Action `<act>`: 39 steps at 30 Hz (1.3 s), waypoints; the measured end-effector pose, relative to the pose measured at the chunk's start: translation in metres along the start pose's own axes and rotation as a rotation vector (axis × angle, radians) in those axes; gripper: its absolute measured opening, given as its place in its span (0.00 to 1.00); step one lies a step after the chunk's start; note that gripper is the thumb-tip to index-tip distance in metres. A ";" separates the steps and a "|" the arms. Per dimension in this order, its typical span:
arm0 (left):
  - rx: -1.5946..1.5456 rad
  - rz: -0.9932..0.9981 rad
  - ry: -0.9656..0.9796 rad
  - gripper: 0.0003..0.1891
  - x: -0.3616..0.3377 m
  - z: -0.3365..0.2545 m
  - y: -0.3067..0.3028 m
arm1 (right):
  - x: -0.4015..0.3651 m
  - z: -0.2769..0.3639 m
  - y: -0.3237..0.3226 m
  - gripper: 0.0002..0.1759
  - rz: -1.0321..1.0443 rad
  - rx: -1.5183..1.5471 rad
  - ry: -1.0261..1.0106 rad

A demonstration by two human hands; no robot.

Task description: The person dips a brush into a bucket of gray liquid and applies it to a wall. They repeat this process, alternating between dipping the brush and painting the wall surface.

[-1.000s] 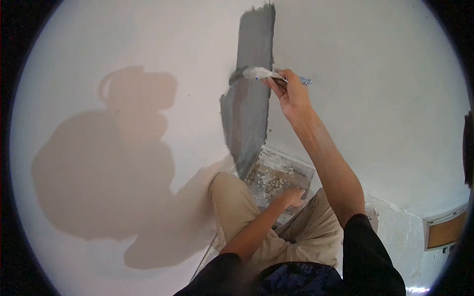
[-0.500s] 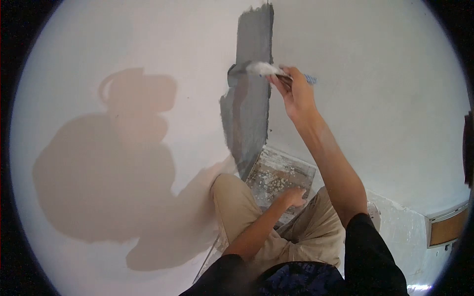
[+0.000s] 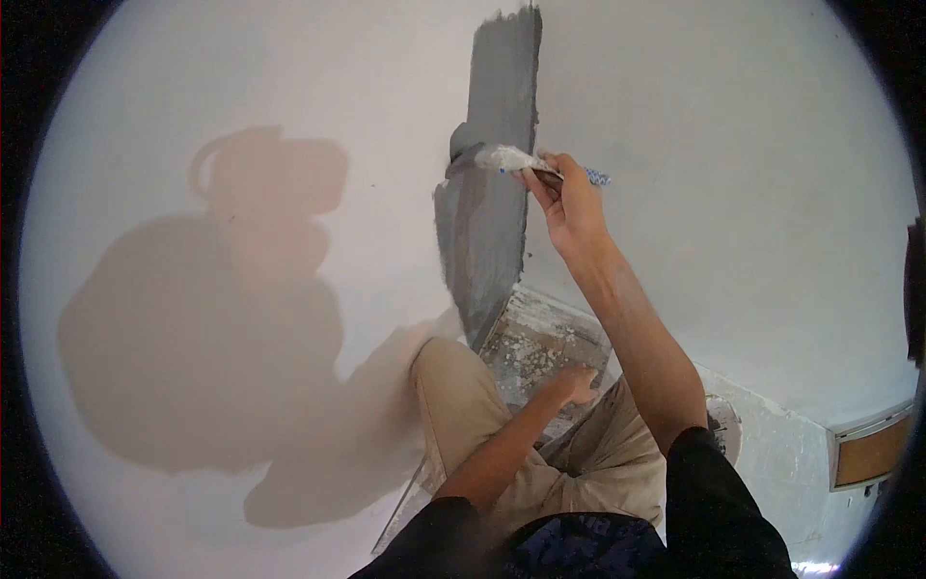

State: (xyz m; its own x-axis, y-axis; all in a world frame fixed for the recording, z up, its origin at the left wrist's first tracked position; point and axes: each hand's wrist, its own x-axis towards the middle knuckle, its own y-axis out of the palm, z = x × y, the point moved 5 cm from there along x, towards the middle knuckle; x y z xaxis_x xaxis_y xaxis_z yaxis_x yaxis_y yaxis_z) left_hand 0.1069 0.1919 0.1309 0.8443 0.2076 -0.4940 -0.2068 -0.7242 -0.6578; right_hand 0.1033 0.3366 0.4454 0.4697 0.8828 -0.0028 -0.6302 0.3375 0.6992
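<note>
A paintbrush [image 3: 508,158] with a white-crusted head and a blue-and-white patterned handle end is gripped in my right hand [image 3: 573,196]. Its tip lies against a dark grey coated strip [image 3: 503,82] that runs down the corner between two pale walls. Wet-looking darker grey shows around the bristles. Low between my legs, my left hand [image 3: 579,384] rests near my thigh with its fingers loosely extended and nothing visible in them. Beneath that hand is a paint-spattered board [image 3: 526,333], partly covered by my arm and legs.
My shadow covers much of the left wall [image 3: 386,87]. A whitish bucket [image 3: 725,425] stands by my right leg, mostly hidden behind my arm. Farther right, a brown panel in a pale frame [image 3: 873,452] sits low beside the floor [image 3: 786,463].
My right hand and the paintbrush have moved down a little along the grey strip. The left hand stays in nearly the same place. The view has shifted slightly.
</note>
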 end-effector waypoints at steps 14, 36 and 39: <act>0.002 -0.055 -0.018 0.36 -0.007 -0.003 -0.001 | -0.023 -0.016 -0.023 0.16 -0.037 -0.028 -0.006; -0.021 -0.221 0.160 0.34 0.085 0.047 0.066 | -0.025 -0.026 0.008 0.15 -0.037 0.023 -0.023; 0.025 -0.273 0.212 0.35 0.088 0.048 0.067 | -0.021 -0.010 0.023 0.16 0.006 0.116 -0.052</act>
State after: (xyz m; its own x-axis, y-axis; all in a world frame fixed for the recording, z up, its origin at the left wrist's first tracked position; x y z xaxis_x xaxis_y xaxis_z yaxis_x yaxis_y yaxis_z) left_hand 0.1433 0.1931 0.0157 0.9537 0.2480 -0.1701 0.0310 -0.6437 -0.7647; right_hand 0.0728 0.3292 0.4546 0.4995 0.8655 0.0372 -0.5589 0.2891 0.7772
